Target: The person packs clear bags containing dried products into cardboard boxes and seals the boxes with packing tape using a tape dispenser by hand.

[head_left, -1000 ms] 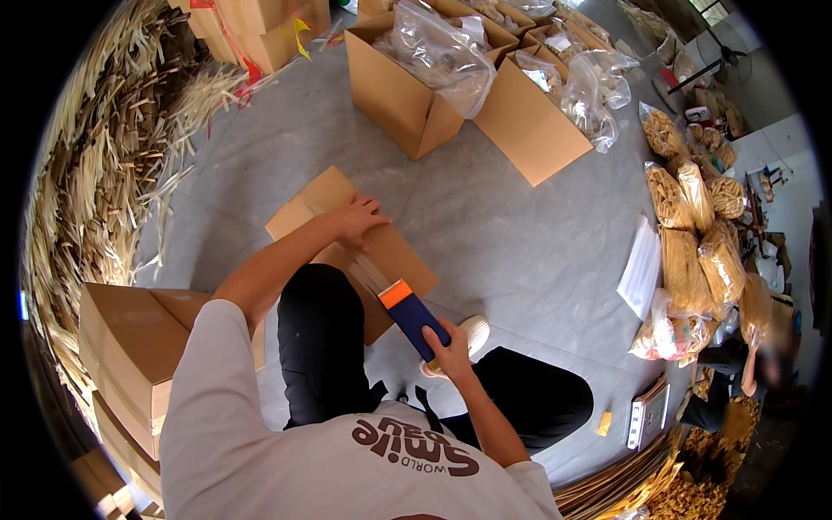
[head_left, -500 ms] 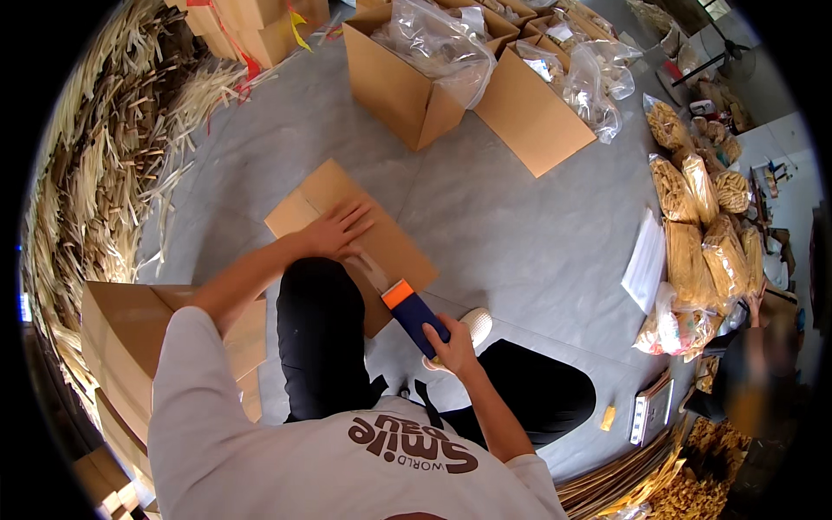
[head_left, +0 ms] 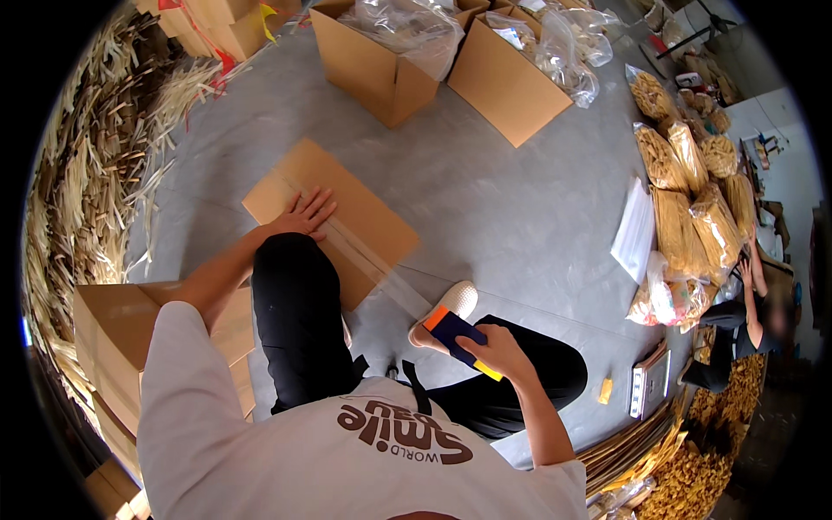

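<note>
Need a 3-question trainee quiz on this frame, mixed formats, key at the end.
1. Multiple choice: what does the left hand lie on? a) plastic bag b) cardboard carton c) white sheets
2. True or false: the right hand is empty.
3. Fill in: the tape dispenser is dark blue with an ___ end toward the clear tape.
Key: 1 b; 2 false, it holds the tape dispenser; 3 orange.
</note>
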Tool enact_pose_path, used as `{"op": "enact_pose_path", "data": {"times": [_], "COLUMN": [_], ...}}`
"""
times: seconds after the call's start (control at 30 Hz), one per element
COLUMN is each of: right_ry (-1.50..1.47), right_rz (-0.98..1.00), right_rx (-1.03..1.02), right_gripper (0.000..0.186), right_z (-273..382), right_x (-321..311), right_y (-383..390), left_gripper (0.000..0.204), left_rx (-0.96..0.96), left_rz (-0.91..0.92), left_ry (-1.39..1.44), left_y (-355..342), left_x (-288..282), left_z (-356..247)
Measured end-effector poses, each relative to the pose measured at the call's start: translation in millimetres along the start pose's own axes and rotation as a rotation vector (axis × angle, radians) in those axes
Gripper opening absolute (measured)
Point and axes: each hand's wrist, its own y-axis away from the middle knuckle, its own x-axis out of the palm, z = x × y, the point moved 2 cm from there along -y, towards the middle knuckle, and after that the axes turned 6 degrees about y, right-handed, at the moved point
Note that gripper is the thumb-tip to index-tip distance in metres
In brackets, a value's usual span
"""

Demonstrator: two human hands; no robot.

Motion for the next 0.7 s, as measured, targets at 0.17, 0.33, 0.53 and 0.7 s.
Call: {"op": "enact_pose_path", "data": {"times": [0.17,0.33,0.53,0.7], "right_ry": [0.163,0.188,-0.046,-1.115], "right_rz": [-0.072,-0.303,-0.16,-0.486], "right_rx": [-0.115,-0.055,0.29,0.24], "right_gripper": [0.055,0.051,0.051,0.05], "right_z": [6.6,47.6,-7.7,6.0], "right_x": [43.7,110.9,114.1,90.5], "right_y": [-65.0,-155.9,-129.6,-92.9], "left_gripper": [0.066,0.065,0.065,0.056], "left_rx": [-0.007,0.027,-0.282,-0.89], "left_rz": [0.028,-0.013,-0.299,-0.346], "left_ry": [-0.002,-0.053,0.188,0.553], "left_y": [-3.7,-9.3,-18.7,-1.5], "left_x": [-5.5,-0.5,3.6,5.2], "left_z": [-4.7,-0.8,51.3,116.9]}}
